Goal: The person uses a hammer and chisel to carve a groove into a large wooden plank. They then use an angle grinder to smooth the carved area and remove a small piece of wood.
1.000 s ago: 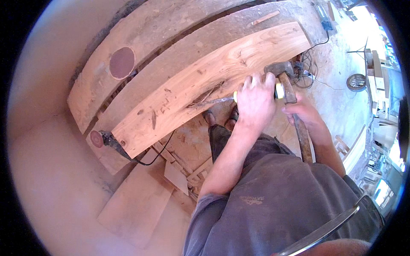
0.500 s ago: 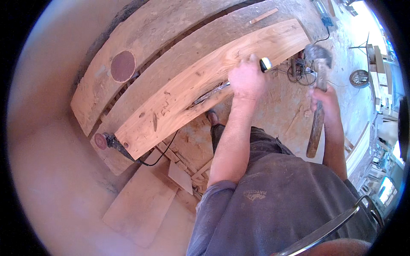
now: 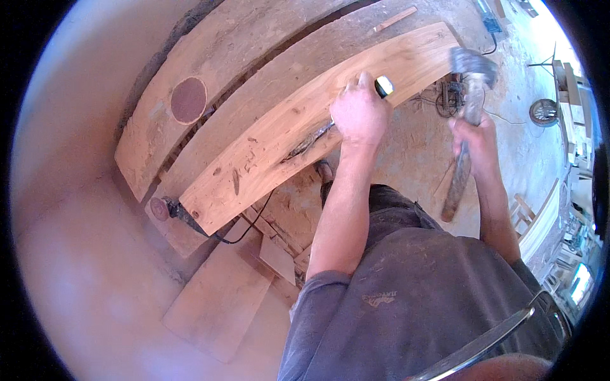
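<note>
My left hand (image 3: 362,117) is closed around a chisel, whose yellow-and-black handle end (image 3: 384,87) sticks out past my thumb side. The chisel's blade points down and left into a dark, split hollow (image 3: 297,150) near the near edge of a pale wooden board (image 3: 267,136). In my right hand (image 3: 476,136) is a hammer, gripped partway along its worn wooden handle (image 3: 456,187). The hammer's metal head (image 3: 473,65) is blurred and raised to the right of the chisel, apart from it.
The board rests on a workbench of thick planks (image 3: 305,51) with a gap between them. A round sanding disc (image 3: 189,100) and a thin wood strip (image 3: 395,19) lie on it. A corded angle grinder (image 3: 181,213) sits by the board's left end. Panels (image 3: 219,298) lean below.
The hammer has risen slightly, with its handle's lower end swinging left. My left hand and the chisel have shifted a little left along the board. The whole view has moved slightly.
</note>
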A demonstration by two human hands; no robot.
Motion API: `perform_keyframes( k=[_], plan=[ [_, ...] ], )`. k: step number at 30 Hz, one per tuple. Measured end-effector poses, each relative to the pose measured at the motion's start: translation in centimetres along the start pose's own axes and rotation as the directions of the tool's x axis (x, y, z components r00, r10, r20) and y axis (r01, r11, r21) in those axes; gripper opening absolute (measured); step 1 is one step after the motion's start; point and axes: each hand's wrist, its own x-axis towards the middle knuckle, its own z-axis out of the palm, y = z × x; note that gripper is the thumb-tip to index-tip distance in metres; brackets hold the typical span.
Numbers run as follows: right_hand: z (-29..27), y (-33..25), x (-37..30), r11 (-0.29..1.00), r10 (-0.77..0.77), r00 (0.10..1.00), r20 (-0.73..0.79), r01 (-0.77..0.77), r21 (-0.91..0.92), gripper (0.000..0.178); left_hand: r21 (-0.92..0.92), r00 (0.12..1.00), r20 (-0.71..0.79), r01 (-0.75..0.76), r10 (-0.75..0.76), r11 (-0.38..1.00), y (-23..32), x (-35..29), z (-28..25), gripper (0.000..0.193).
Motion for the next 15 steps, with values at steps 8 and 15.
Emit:
perform_keyframes(
  k=[8,15],
  plan=[
    [1.7,-0.3,2.8,0.947,0.152,0.914,0.377,-0.026,-0.32,0.024,0.018,0.996,-0.087,0.024,-0.023,1.0,-1.0,0.3,2.4,0.011],
    [3.2,-0.8,3.0,0.967,0.181,0.939,0.293,-0.116,-0.227,0.023,0.029,0.995,-0.097,0.028,-0.025,0.999,-0.9,0.2,2.7,0.012]
  ],
)
